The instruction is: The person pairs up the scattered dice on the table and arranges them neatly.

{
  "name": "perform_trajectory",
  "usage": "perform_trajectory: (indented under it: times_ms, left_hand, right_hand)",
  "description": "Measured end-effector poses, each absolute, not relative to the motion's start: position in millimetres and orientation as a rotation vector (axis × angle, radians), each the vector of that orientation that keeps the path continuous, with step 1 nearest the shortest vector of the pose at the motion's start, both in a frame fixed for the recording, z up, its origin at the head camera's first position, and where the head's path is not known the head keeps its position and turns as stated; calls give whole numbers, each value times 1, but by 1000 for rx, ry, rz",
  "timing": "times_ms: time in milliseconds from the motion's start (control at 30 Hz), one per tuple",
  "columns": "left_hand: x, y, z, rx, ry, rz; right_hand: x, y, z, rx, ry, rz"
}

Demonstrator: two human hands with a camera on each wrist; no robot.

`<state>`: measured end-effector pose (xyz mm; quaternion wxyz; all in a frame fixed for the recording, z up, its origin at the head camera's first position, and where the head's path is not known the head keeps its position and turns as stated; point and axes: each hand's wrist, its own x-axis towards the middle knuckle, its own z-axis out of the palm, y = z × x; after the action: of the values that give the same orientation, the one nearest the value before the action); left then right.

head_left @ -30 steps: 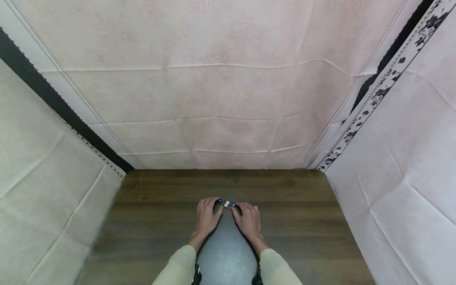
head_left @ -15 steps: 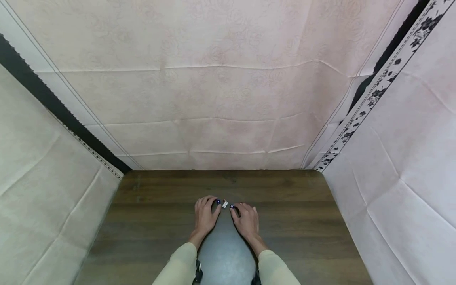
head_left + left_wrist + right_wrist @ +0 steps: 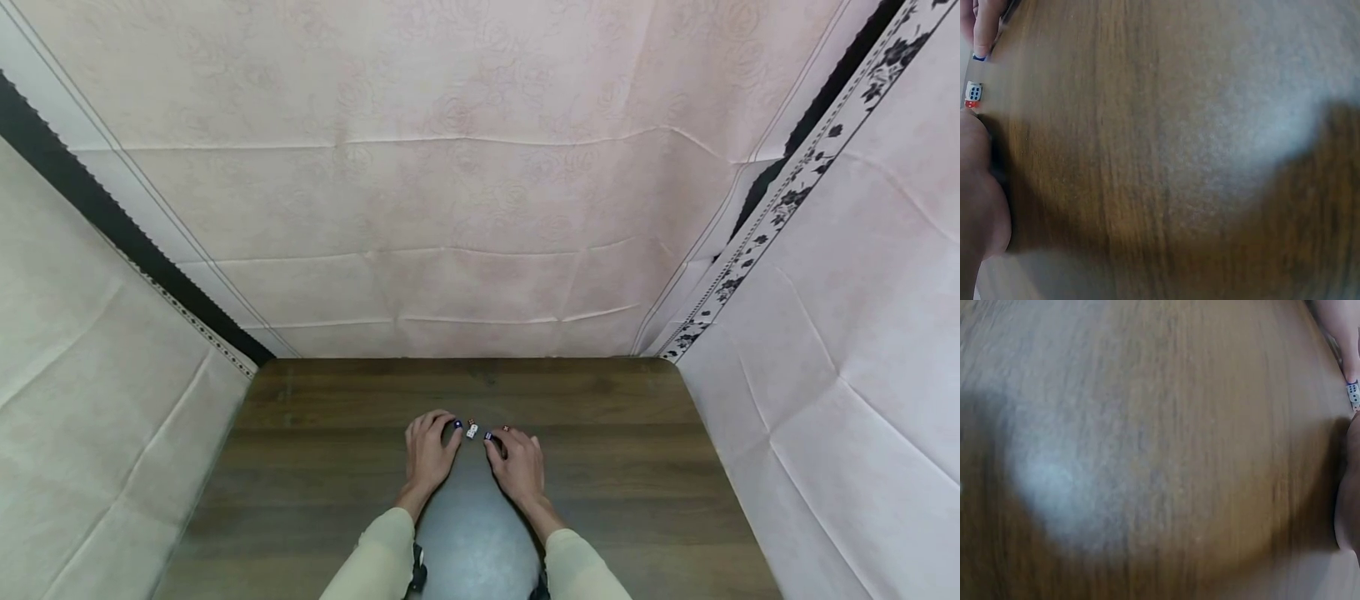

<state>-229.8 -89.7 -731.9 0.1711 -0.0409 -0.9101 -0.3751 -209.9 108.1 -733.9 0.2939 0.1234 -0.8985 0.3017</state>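
In the head view, white dice with dark pips sit on the table between the two hands, and a red die is just behind them. My left hand pinches a blue die between thumb and forefinger. Opposite it, my right hand pinches another blue die at its thumb and forefinger tips. By the right fingers lies a small red die. The left wrist view shows a white die with six pips, beside a red die. In the right wrist view, a white die appears at the edge.
A brown wood-grain table lies beneath both hands, with a pale glare in the middle. Light cloth hangs behind the table's far edge, and more cloth stands along the sides.
The head view has shifted slightly, so everything appears a little further left. Both hands keep nearly the same pose; the right hand's blue die sits slightly closer to the person.
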Motion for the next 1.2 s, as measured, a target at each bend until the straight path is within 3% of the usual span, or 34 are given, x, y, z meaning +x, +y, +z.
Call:
perform_trajectory:
  times_ms: [567,1200]
  left_hand:
    - [-231,-93,-735,-151,-2548,-1093]
    - [-229,-92,-733,-164,-2524,-1064]
  right_hand:
    - [-195,121,-726,345,-2368,1149]
    - [-157,133,-726,600,-2382,1076]
